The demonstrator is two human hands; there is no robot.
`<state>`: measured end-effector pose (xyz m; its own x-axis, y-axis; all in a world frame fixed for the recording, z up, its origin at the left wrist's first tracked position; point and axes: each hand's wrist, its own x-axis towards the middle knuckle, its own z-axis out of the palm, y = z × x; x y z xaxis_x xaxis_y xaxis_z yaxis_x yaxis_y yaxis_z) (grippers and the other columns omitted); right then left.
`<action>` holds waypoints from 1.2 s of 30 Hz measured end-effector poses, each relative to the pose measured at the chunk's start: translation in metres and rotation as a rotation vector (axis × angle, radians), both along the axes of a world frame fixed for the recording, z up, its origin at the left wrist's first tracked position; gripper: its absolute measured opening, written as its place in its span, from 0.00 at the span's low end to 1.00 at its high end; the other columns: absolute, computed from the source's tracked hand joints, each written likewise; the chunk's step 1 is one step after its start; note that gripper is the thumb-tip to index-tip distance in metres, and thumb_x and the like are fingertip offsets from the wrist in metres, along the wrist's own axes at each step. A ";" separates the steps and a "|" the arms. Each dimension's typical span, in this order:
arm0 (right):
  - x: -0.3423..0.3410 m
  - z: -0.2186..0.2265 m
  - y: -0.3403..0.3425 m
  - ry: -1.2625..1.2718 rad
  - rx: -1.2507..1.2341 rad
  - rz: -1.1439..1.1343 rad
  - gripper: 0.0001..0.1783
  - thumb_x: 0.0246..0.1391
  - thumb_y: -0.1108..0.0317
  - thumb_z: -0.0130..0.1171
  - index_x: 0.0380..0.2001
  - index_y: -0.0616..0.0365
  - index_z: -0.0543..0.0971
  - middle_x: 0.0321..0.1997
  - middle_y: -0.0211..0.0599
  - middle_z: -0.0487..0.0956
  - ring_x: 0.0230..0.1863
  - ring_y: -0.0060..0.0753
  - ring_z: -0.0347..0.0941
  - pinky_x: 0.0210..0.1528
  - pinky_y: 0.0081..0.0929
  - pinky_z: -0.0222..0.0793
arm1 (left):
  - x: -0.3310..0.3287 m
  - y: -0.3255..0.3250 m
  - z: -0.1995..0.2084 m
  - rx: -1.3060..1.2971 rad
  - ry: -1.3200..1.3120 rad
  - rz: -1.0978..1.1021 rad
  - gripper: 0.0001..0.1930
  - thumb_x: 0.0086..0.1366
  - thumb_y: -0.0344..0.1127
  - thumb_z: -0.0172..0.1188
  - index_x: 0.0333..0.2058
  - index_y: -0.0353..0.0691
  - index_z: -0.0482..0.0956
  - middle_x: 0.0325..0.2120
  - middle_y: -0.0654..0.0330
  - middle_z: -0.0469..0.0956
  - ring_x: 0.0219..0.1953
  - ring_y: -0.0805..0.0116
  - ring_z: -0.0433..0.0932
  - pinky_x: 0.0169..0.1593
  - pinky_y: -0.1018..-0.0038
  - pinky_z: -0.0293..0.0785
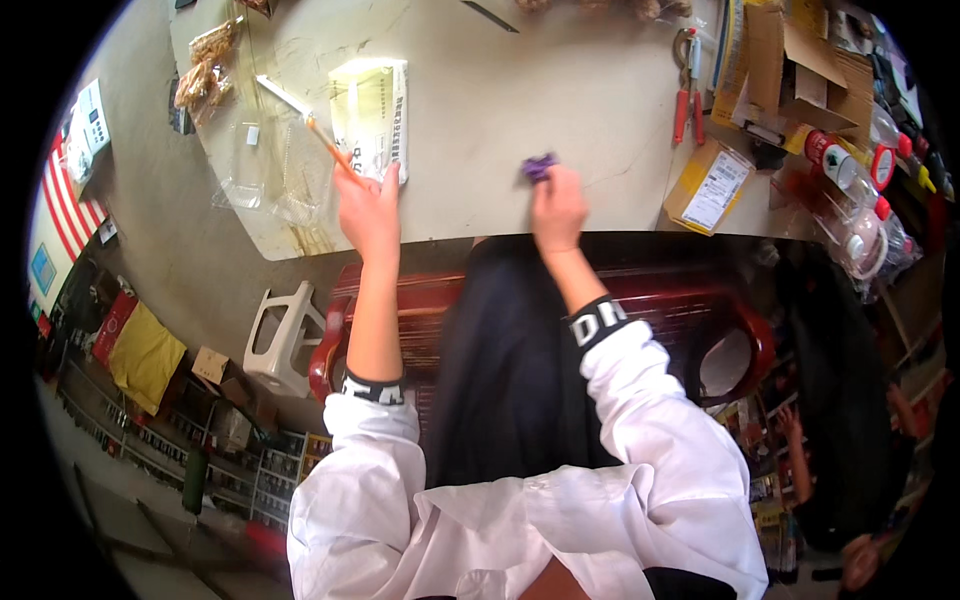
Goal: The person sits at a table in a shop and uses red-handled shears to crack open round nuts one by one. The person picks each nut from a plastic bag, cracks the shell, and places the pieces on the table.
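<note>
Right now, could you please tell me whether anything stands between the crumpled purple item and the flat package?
Nothing visible: only tabletop shows between the purple item, in the right hand, and the package. The left hand, holding an orange stick, is at the package's near end.

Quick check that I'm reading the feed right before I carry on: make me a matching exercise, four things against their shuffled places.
Things
1. orange stick
2. purple crumpled thing
3. red-handled tool
4. white stool

Places
A. beside the left end of the dark red bench
B. in the right hand
C. on the table, toward its right side
D. in the left hand

Pairs: 1-D, 2-B, 3-C, 4-A.
</note>
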<state>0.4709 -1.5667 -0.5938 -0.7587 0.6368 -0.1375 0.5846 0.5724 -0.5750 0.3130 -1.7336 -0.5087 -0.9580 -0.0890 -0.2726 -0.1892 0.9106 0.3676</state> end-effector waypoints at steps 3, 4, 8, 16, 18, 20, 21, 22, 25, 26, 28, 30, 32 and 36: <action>0.004 0.017 -0.070 -0.017 -0.121 0.350 0.06 0.48 0.74 0.53 0.31 0.54 0.71 0.26 0.36 0.69 0.28 0.37 0.71 0.26 0.32 0.70 | -0.009 -0.002 -0.010 -0.102 0.001 -0.043 0.20 0.54 0.40 0.66 0.42 0.38 0.72 0.16 0.63 0.70 0.21 0.64 0.71 0.28 0.69 0.68; 0.010 0.021 -0.092 -0.004 -0.173 0.433 0.06 0.47 0.73 0.52 0.31 0.54 0.70 0.26 0.35 0.69 0.29 0.36 0.72 0.27 0.31 0.71 | -0.007 -0.009 -0.018 -0.135 0.022 -0.078 0.17 0.54 0.40 0.65 0.39 0.39 0.73 0.17 0.60 0.72 0.22 0.60 0.73 0.28 0.66 0.69; 0.025 0.037 -0.149 -0.098 -0.625 0.508 0.05 0.49 0.72 0.53 0.31 0.55 0.68 0.31 0.40 0.70 0.32 0.45 0.74 0.31 0.39 0.71 | -0.013 -0.003 -0.013 -0.181 -0.015 -0.093 0.11 0.56 0.40 0.62 0.31 0.39 0.74 0.20 0.55 0.76 0.25 0.52 0.76 0.29 0.61 0.69; -0.042 0.054 0.029 -0.024 -0.751 -0.101 0.11 0.53 0.68 0.53 0.37 0.64 0.75 0.27 0.34 0.77 0.28 0.22 0.70 0.33 0.25 0.69 | -0.005 -0.013 -0.011 -0.083 0.070 -0.030 0.14 0.57 0.41 0.62 0.35 0.36 0.76 0.16 0.60 0.73 0.20 0.63 0.74 0.28 0.68 0.69; -0.063 0.029 0.091 0.100 -0.574 -0.186 0.10 0.53 0.69 0.54 0.36 0.65 0.75 0.27 0.35 0.77 0.27 0.23 0.71 0.32 0.25 0.68 | -0.008 -0.011 -0.005 -0.034 0.113 -0.017 0.14 0.58 0.40 0.62 0.34 0.35 0.76 0.15 0.60 0.71 0.19 0.64 0.72 0.28 0.69 0.69; -0.084 0.022 0.131 0.084 -0.254 -0.225 0.07 0.52 0.70 0.55 0.32 0.63 0.75 0.24 0.37 0.75 0.24 0.31 0.71 0.30 0.29 0.68 | -0.013 -0.011 0.002 0.023 0.150 -0.003 0.13 0.58 0.39 0.62 0.34 0.34 0.75 0.15 0.61 0.70 0.19 0.67 0.70 0.27 0.70 0.68; -0.088 0.015 0.129 0.069 -0.146 -0.217 0.06 0.51 0.70 0.56 0.32 0.61 0.74 0.26 0.40 0.74 0.26 0.39 0.72 0.30 0.34 0.68 | -0.016 -0.011 0.006 0.056 0.165 0.009 0.13 0.58 0.38 0.62 0.33 0.33 0.75 0.15 0.62 0.69 0.19 0.69 0.69 0.27 0.72 0.67; -0.086 0.008 0.113 0.108 -0.027 -0.142 0.06 0.50 0.71 0.55 0.33 0.60 0.74 0.29 0.41 0.74 0.29 0.41 0.72 0.31 0.36 0.68 | -0.019 -0.010 0.009 0.090 0.179 0.019 0.12 0.58 0.37 0.62 0.33 0.33 0.75 0.15 0.63 0.69 0.18 0.72 0.68 0.27 0.73 0.67; -0.068 0.004 0.020 0.085 0.027 0.056 0.07 0.50 0.72 0.54 0.34 0.55 0.72 0.30 0.42 0.71 0.30 0.47 0.71 0.29 0.40 0.69 | -0.026 -0.006 0.014 0.203 0.157 0.023 0.08 0.58 0.33 0.61 0.35 0.38 0.75 0.17 0.60 0.71 0.20 0.69 0.71 0.27 0.73 0.67; -0.049 -0.001 -0.011 0.021 0.039 0.157 0.06 0.49 0.72 0.54 0.32 0.54 0.71 0.29 0.40 0.70 0.26 0.45 0.71 0.25 0.37 0.69 | -0.030 0.002 0.014 0.258 0.211 0.010 0.07 0.58 0.32 0.60 0.34 0.38 0.74 0.17 0.60 0.71 0.20 0.70 0.71 0.27 0.74 0.67; -0.017 0.004 -0.065 0.041 -0.061 0.278 0.05 0.49 0.71 0.54 0.31 0.54 0.70 0.30 0.40 0.70 0.24 0.43 0.72 0.22 0.36 0.70 | -0.039 0.015 0.010 0.262 0.232 0.015 0.07 0.58 0.32 0.60 0.34 0.39 0.74 0.18 0.59 0.72 0.21 0.67 0.72 0.27 0.73 0.68; 0.007 0.017 -0.105 -0.045 -0.222 0.410 0.05 0.50 0.71 0.53 0.31 0.54 0.69 0.30 0.40 0.70 0.25 0.43 0.73 0.24 0.35 0.71 | -0.045 0.032 0.001 0.261 0.273 -0.009 0.06 0.58 0.33 0.60 0.34 0.41 0.74 0.19 0.58 0.73 0.22 0.63 0.74 0.28 0.70 0.69; 0.034 0.028 -0.141 -0.198 -0.394 0.442 0.05 0.50 0.71 0.54 0.31 0.55 0.69 0.31 0.41 0.71 0.28 0.45 0.73 0.27 0.38 0.71 | -0.048 0.056 -0.003 0.188 0.273 -0.093 0.08 0.56 0.35 0.61 0.34 0.43 0.75 0.22 0.56 0.76 0.25 0.55 0.76 0.29 0.65 0.70; 0.037 0.069 -0.157 -0.245 -0.729 0.201 0.07 0.48 0.73 0.58 0.30 0.58 0.70 0.32 0.42 0.73 0.31 0.48 0.73 0.32 0.42 0.68 | -0.041 0.083 -0.021 0.135 0.205 -0.186 0.11 0.57 0.37 0.62 0.36 0.40 0.74 0.20 0.58 0.74 0.24 0.61 0.75 0.29 0.67 0.69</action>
